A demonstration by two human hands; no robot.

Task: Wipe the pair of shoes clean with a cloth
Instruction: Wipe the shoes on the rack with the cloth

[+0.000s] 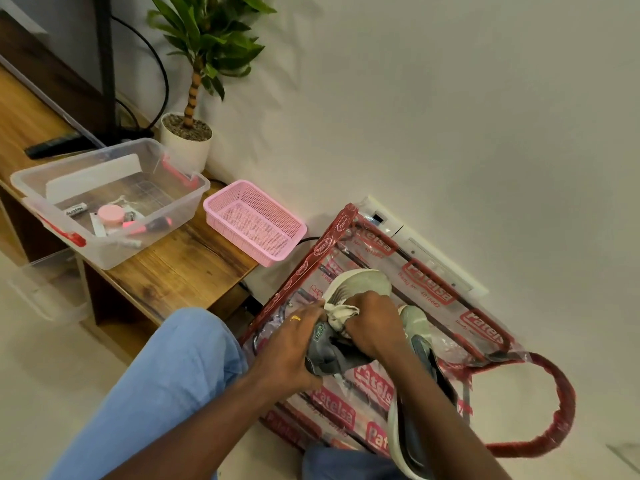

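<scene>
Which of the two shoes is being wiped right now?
The shoe gripped by the left hand, right hand pressing the cloth on it; the other shoe lies unheld.

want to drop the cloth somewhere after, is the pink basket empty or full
Empty: the pink basket shows its mesh floor bare all over, with nothing lying in it.

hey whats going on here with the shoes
A person is wiping a grey-green sneaker held over a clear plastic bag with red print. The left hand grips the shoe near its collar while the right hand presses a bunched cloth against its upper. The other sneaker lies on the bag beside it, not being handled.
</scene>
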